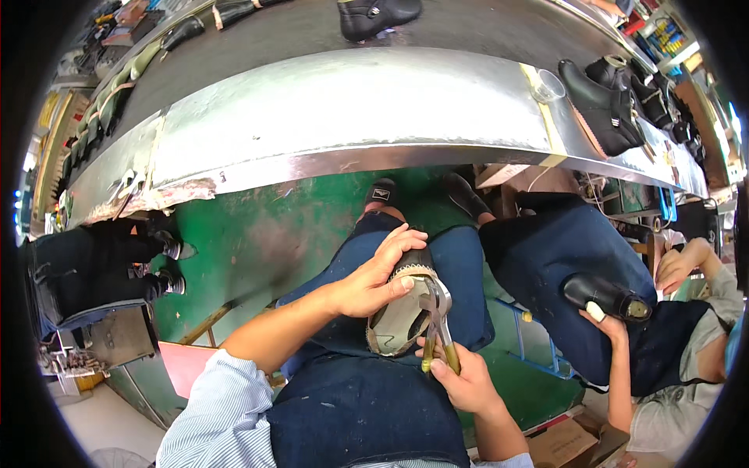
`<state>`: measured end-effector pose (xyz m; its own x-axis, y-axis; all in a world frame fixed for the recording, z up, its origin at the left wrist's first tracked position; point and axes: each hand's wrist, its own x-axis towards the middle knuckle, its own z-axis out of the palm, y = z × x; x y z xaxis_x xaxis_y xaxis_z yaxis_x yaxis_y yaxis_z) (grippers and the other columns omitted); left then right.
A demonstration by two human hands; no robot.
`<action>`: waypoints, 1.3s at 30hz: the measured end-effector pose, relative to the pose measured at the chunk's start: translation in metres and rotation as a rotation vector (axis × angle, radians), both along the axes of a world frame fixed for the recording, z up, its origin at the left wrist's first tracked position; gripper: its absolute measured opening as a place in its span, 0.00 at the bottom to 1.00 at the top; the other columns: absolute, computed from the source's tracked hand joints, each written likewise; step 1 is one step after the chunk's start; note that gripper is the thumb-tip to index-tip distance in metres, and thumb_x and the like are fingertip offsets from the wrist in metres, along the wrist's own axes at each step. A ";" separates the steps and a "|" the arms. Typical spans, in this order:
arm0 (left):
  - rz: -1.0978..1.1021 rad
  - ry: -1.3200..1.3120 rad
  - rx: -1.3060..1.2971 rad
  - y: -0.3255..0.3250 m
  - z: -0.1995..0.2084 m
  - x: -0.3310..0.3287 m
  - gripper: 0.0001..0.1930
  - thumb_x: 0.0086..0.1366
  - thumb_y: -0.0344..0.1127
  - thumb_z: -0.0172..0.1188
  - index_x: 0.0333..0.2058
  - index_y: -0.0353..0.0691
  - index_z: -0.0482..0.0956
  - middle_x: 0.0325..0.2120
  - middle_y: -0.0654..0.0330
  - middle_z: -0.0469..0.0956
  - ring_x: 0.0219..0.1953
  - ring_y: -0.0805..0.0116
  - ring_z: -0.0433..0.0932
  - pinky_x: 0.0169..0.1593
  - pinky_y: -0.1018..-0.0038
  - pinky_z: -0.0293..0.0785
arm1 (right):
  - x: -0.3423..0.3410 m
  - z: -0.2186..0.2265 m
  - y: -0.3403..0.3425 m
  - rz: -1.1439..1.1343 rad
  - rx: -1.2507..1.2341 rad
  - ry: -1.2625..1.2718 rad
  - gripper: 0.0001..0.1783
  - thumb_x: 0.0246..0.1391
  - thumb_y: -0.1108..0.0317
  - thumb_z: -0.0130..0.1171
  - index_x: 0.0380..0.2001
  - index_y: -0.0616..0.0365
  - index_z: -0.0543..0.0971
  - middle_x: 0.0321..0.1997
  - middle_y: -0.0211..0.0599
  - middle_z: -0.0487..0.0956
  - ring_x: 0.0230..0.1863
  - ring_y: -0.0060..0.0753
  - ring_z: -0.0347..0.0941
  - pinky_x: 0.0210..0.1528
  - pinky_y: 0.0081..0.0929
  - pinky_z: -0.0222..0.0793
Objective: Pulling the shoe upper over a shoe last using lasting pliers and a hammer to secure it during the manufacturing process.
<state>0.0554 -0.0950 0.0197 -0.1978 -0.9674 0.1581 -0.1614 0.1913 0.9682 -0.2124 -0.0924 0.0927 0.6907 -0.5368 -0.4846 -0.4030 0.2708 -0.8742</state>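
In my lap, a shoe under construction (396, 320) lies sole-side up, its pale insole bare and a stitched dark edge folded round the toe. My left hand (378, 281) wraps over the toe end, thumb pressed on the insole. Steel lasting pincers (441, 300) with yellowish grip ends reach to the shoe's right edge, jaws at the upper's rim. Around their handles close the fingers of my right hand (468, 380). Whether the jaws are clamped on the leather is unclear.
A metal-edged bench (351, 101) with a dark belt runs ahead, bearing a black shoe (374, 17) and black boots (601, 109). At right, a co-worker holds a dark shoe (605, 296). Another person's dark-clad legs (94, 269) are at left. A cardboard box (566, 441) lies lower right.
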 end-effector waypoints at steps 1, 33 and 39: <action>0.010 -0.001 -0.003 0.003 0.001 0.000 0.31 0.70 0.50 0.49 0.65 0.40 0.55 0.67 0.49 0.52 0.73 0.44 0.36 0.71 0.51 0.35 | 0.000 0.001 0.000 0.010 -0.003 -0.001 0.23 0.64 0.66 0.54 0.57 0.71 0.70 0.49 0.42 0.80 0.48 0.30 0.77 0.51 0.28 0.73; 0.165 0.194 0.483 -0.036 -0.040 -0.016 0.21 0.67 0.34 0.59 0.59 0.40 0.72 0.42 0.64 0.78 0.44 0.77 0.74 0.51 0.75 0.72 | -0.013 -0.023 -0.031 -0.054 0.179 0.162 0.14 0.66 0.67 0.49 0.45 0.67 0.73 0.32 0.37 0.81 0.30 0.23 0.77 0.36 0.25 0.74; 0.068 0.164 0.466 -0.036 -0.038 -0.008 0.27 0.65 0.39 0.61 0.61 0.38 0.68 0.48 0.56 0.78 0.49 0.71 0.75 0.56 0.73 0.70 | 0.026 -0.051 -0.055 0.080 -0.491 0.334 0.15 0.67 0.64 0.46 0.43 0.67 0.73 0.28 0.38 0.79 0.27 0.24 0.75 0.33 0.27 0.72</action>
